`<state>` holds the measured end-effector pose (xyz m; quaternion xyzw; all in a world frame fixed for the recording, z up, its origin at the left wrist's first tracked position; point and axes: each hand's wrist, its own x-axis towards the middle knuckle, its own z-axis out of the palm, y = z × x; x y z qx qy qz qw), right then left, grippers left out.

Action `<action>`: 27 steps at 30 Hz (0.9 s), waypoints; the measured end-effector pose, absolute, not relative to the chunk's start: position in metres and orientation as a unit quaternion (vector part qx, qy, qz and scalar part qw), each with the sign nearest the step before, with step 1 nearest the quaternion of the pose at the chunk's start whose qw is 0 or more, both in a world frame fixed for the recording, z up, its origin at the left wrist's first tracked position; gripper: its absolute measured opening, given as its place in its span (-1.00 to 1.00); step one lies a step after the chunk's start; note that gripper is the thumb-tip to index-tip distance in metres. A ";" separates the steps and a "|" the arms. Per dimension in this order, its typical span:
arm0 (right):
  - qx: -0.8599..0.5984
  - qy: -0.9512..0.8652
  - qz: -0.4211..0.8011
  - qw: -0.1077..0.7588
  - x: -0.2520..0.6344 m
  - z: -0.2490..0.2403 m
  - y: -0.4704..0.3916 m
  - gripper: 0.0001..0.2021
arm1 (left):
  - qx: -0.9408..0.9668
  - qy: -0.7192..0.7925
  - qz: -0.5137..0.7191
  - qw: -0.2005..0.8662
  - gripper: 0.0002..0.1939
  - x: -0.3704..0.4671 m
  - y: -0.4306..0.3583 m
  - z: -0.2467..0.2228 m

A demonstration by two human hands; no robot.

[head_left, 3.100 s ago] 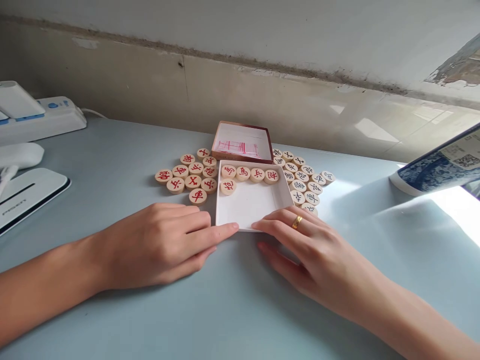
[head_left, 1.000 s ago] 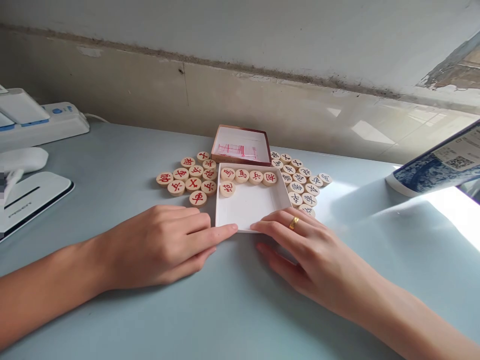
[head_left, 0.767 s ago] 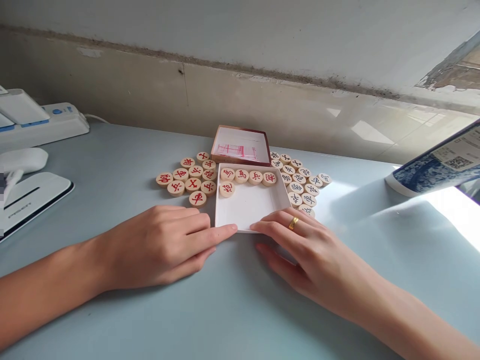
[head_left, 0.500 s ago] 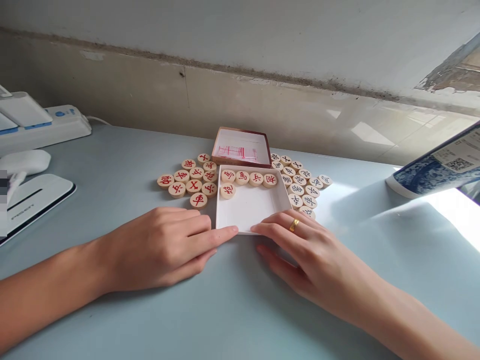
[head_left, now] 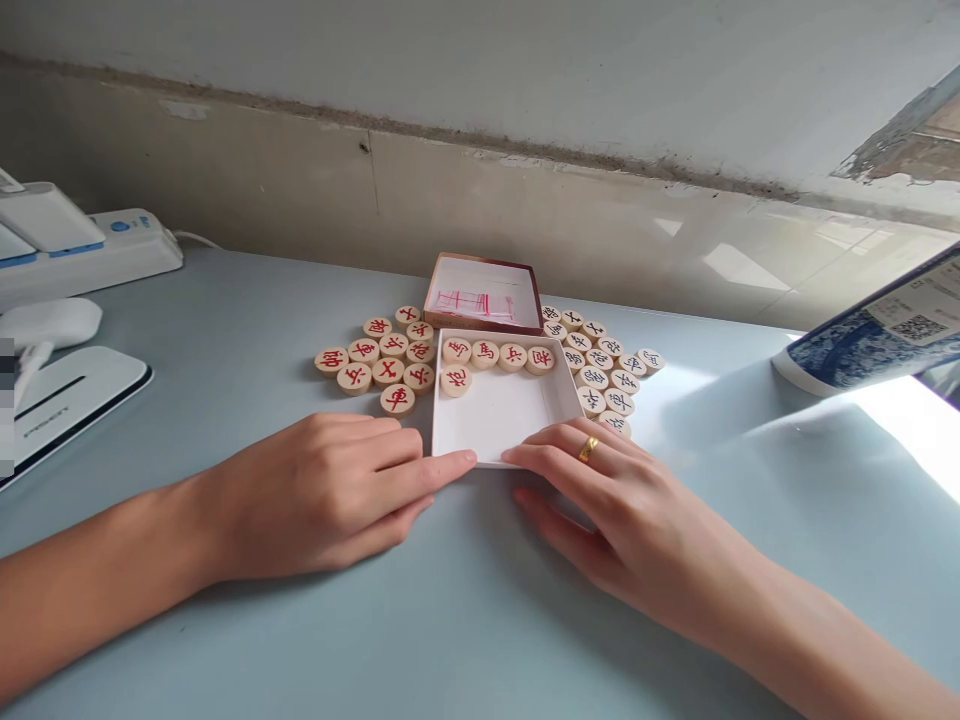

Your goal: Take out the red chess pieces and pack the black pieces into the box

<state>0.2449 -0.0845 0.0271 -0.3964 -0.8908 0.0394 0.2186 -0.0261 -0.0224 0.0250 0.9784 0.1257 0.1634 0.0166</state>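
A shallow white box (head_left: 506, 425) lies on the table with several red-marked xiangqi pieces (head_left: 485, 354) inside, most of them in a row along its far wall. My left hand (head_left: 330, 500) rests palm down to the left, its index finger stretched onto the box's near edge and its other fingers loosely bent. On the other side, my right hand (head_left: 600, 500) wears a gold ring; its fingertips touch the near right part of the box, its thumb apart on the table. Neither hand grasps anything. Loose red-marked pieces (head_left: 388, 372) sit left of the box, dark-marked ones (head_left: 598, 360) right of it.
Behind the white box is a box lid (head_left: 484, 275) with red scribbles inside. A blue-and-white cylinder (head_left: 862, 340) lies or leans at the right. At the left are a power strip (head_left: 142, 245), a white mouse (head_left: 56, 322) and a flat white device (head_left: 82, 395). A wall runs behind.
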 end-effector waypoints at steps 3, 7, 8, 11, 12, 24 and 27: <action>-0.396 -0.891 0.040 0.219 0.246 0.027 -0.084 -0.83 | 0.979 0.125 0.163 0.014 -0.64 -0.026 -0.022 0.025; -0.400 -0.890 0.045 0.215 0.245 0.028 -0.083 -0.82 | 0.979 0.124 0.163 0.017 -0.64 -0.026 -0.023 0.025; -0.401 -0.889 0.045 0.215 0.245 0.029 -0.083 -0.83 | 0.979 0.124 0.163 0.017 -0.64 -0.026 -0.023 0.025; -0.397 -0.891 0.041 0.217 0.244 0.029 -0.083 -0.84 | 0.979 0.124 0.161 0.016 -0.64 -0.026 -0.023 0.026; -0.396 -0.892 0.039 0.217 0.244 0.029 -0.083 -0.84 | 0.979 0.124 0.162 0.015 -0.64 -0.026 -0.023 0.026; -0.404 -0.887 0.046 0.219 0.245 0.028 -0.084 -0.83 | 0.979 0.118 0.168 0.004 -0.65 -0.026 -0.023 0.026; -0.405 -0.886 0.044 0.221 0.245 0.027 -0.084 -0.84 | 0.979 0.119 0.165 0.008 -0.64 -0.027 -0.022 0.026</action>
